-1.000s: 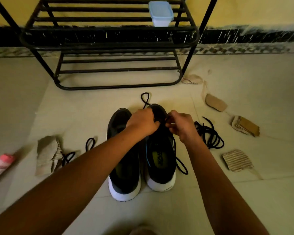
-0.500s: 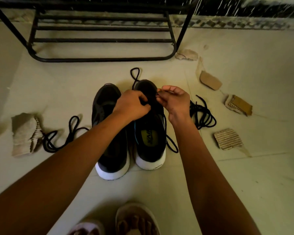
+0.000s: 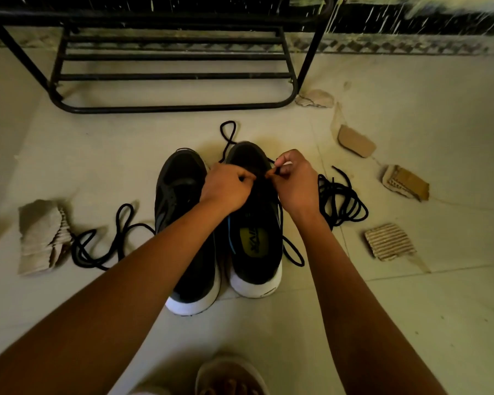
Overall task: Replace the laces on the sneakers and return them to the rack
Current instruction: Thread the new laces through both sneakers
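Note:
Two black sneakers with white heels stand side by side on the floor, toes toward the rack: the left sneaker (image 3: 180, 201) and the right sneaker (image 3: 254, 246). My left hand (image 3: 226, 188) rests closed over the right sneaker's eyelet area. My right hand (image 3: 293, 181) pinches a black lace (image 3: 293, 253) at the same spot; that lace runs down the shoe's right side and loops past its toe. A bundled black lace (image 3: 342, 201) lies right of the shoes, another loose lace (image 3: 109, 238) on the left. The black metal rack (image 3: 171, 78) stands beyond.
Torn cardboard pieces lie around: one at the left (image 3: 42, 236), several to the right (image 3: 388, 242), (image 3: 405, 182), (image 3: 355, 142), (image 3: 314, 98). A sandalled foot (image 3: 231, 377) shows at the bottom edge. The wall's dark skirting runs behind the rack.
The view tilted down, hiding the rack's upper shelves and showing my foot. My right hand's fingers curled from spread to a tighter pinch on the lace; both hands stay on the right sneaker.

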Action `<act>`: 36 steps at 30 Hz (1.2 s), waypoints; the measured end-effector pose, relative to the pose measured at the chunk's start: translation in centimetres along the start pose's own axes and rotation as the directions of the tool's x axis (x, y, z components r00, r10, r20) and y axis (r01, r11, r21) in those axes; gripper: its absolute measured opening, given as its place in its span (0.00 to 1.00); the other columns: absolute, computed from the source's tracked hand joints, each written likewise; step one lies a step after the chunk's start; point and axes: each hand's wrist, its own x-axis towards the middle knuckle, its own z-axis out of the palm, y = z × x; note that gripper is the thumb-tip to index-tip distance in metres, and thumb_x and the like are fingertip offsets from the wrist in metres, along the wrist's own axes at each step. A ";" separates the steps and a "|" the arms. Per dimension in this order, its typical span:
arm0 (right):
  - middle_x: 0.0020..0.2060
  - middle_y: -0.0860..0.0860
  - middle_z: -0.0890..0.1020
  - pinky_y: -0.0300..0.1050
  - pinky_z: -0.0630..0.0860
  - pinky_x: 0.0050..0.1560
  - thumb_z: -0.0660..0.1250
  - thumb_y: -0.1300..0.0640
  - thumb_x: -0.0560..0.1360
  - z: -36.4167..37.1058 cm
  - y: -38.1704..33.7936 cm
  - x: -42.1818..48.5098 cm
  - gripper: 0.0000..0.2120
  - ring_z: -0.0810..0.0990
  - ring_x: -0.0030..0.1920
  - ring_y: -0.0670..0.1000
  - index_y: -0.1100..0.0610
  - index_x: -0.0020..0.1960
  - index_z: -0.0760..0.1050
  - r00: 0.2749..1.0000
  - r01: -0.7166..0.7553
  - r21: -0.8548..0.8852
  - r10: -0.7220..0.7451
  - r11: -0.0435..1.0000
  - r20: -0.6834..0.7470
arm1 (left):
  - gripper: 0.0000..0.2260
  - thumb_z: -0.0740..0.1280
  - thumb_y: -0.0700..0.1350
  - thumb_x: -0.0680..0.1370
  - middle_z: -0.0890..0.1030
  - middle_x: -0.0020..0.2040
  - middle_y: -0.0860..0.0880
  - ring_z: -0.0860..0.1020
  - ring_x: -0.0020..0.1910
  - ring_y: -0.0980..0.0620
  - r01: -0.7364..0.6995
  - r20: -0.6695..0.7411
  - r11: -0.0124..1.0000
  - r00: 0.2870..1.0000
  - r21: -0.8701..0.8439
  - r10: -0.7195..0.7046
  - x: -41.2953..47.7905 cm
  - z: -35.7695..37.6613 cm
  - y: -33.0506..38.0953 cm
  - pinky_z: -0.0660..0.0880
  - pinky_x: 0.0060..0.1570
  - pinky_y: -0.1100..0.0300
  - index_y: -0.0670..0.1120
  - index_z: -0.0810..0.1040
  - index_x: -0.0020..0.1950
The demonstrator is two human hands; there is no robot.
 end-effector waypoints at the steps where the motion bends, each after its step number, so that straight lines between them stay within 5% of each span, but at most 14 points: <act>1: 0.35 0.54 0.79 0.44 0.75 0.39 0.67 0.67 0.73 0.0 0.0 0.0 0.09 0.79 0.39 0.53 0.55 0.45 0.69 1.000 0.024 -0.040 -0.023 0.999 0.018 | 0.10 0.63 0.46 0.78 0.74 0.64 0.45 0.74 0.61 0.47 0.010 -0.007 1.000 1.000 -0.010 -0.010 0.0 0.1 0.0 0.73 0.61 0.53 0.54 0.82 0.55; 7: 0.32 0.48 0.73 0.41 0.70 0.33 0.59 0.70 0.75 -0.3 -0.4 0.2 0.11 0.75 0.35 0.51 0.56 0.50 0.64 0.984 0.166 -0.202 -0.150 0.965 0.094 | 0.11 0.64 0.42 0.77 0.75 0.65 0.46 0.77 0.58 0.48 0.065 -0.035 0.993 0.997 -0.095 -0.068 0.2 0.0 0.6 0.76 0.55 0.56 0.53 0.82 0.55; 15: 0.34 0.52 0.74 0.51 0.74 0.40 0.61 0.68 0.75 -0.5 -0.8 1.1 0.11 0.76 0.37 0.56 0.56 0.51 0.63 0.960 0.243 -0.277 -0.189 0.930 0.208 | 0.07 0.66 0.46 0.77 0.81 0.54 0.51 0.76 0.43 0.56 0.056 -0.165 0.996 0.984 -0.065 -0.066 0.0 0.5 1.0 0.70 0.38 0.62 0.53 0.82 0.52; 21: 0.38 0.59 0.81 0.46 0.76 0.44 0.68 0.67 0.72 -0.6 -0.5 1.2 0.14 0.81 0.43 0.58 0.55 0.47 0.65 0.983 0.093 -0.069 -0.081 0.993 0.162 | 0.05 0.70 0.46 0.74 0.80 0.52 0.50 0.79 0.47 0.51 0.005 -0.239 0.994 0.971 0.105 0.020 0.3 0.4 1.5 0.71 0.39 0.60 0.53 0.82 0.49; 26: 0.38 0.61 0.83 0.59 0.80 0.46 0.75 0.65 0.68 -0.2 0.5 0.8 0.19 0.83 0.40 0.59 0.51 0.41 0.65 0.990 -0.125 0.218 0.107 0.968 0.092 | 0.06 0.71 0.44 0.73 0.80 0.49 0.51 0.79 0.48 0.50 0.008 -0.171 0.973 0.985 0.232 0.033 0.8 -0.4 2.6 0.70 0.40 0.60 0.55 0.78 0.40; 30: 0.36 0.55 0.81 0.58 0.80 0.48 0.77 0.63 0.66 0.3 0.5 0.8 0.17 0.83 0.41 0.58 0.52 0.40 0.68 0.984 -0.176 0.262 0.163 0.949 0.070 | 0.02 0.71 0.46 0.74 0.82 0.49 0.50 0.79 0.49 0.50 -0.002 -0.110 0.971 0.993 0.241 0.030 1.0 -0.6 2.5 0.71 0.40 0.60 0.53 0.82 0.45; 36: 0.36 0.59 0.82 0.60 0.79 0.48 0.78 0.60 0.65 0.9 0.5 0.9 0.11 0.83 0.44 0.62 0.53 0.36 0.75 0.981 -0.193 0.301 0.188 0.934 0.045 | 0.05 0.69 0.47 0.75 0.82 0.50 0.49 0.80 0.49 0.49 -0.008 -0.124 0.977 0.992 0.211 0.035 1.0 -0.2 1.9 0.74 0.43 0.57 0.50 0.83 0.49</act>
